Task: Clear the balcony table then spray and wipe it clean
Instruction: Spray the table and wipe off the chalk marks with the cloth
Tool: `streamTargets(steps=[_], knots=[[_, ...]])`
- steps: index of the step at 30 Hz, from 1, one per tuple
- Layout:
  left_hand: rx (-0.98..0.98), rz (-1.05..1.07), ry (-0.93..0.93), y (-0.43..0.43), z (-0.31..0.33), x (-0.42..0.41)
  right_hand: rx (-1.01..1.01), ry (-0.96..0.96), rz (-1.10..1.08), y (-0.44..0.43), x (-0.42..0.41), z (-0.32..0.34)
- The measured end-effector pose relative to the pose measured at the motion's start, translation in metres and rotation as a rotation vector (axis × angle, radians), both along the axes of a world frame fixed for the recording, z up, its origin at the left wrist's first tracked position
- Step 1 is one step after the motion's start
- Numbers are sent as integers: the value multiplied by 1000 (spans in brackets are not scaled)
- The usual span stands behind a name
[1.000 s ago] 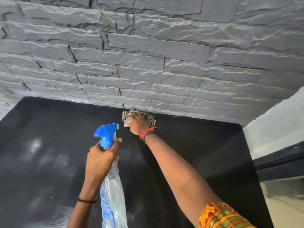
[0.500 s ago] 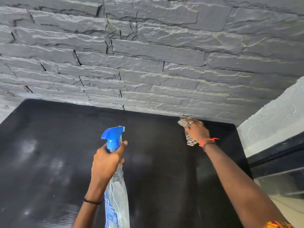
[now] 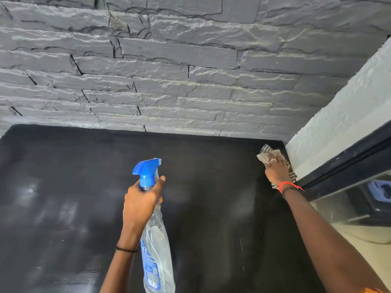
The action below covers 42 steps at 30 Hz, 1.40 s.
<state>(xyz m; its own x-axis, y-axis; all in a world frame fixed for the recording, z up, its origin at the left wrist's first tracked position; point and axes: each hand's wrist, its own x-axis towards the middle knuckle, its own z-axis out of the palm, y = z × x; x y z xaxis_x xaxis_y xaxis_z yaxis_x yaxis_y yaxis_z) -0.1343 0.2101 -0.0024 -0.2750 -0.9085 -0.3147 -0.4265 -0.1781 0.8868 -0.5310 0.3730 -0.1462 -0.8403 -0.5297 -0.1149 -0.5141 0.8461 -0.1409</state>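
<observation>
The black table (image 3: 63,197) fills the lower part of the view, with pale wet smears on its left side. My left hand (image 3: 140,203) grips the neck of a clear spray bottle (image 3: 156,250) with a blue trigger head, held upright above the table's middle. At the far right corner of the table my right hand (image 3: 277,171) presses a striped beige cloth (image 3: 267,154) flat on the surface. Most of the cloth is hidden under that hand.
A grey stone wall (image 3: 190,70) runs along the table's far edge. A white textured wall (image 3: 349,123) and a black window frame (image 3: 342,166) stand tight against the right edge, beside the cloth.
My right hand has slid the cloth rightward along the far edge, from the middle into the right corner. The bottle in my left hand has stayed at about the same height over the table.
</observation>
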Motion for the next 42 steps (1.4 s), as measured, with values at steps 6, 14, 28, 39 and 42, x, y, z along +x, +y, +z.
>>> streamTargets(steps=[6, 14, 28, 39, 42], knots=[[7, -24, -16, 14, 0, -1, -23, -30, 382, -63, 76, -17], [5, -59, 18, 22, 6, -3, -147, -113, 638, 27, 259, -7], [-20, -104, 38, 35, 1, 21, -40, -88, 211, 48, 176, -4], [-16, -110, 36, 55, -2, 31, -124, -116, 559, 144, 364, -6], [-28, -109, 47, 63, 4, 32, -126, -119, 478, 208, 353, -2]])
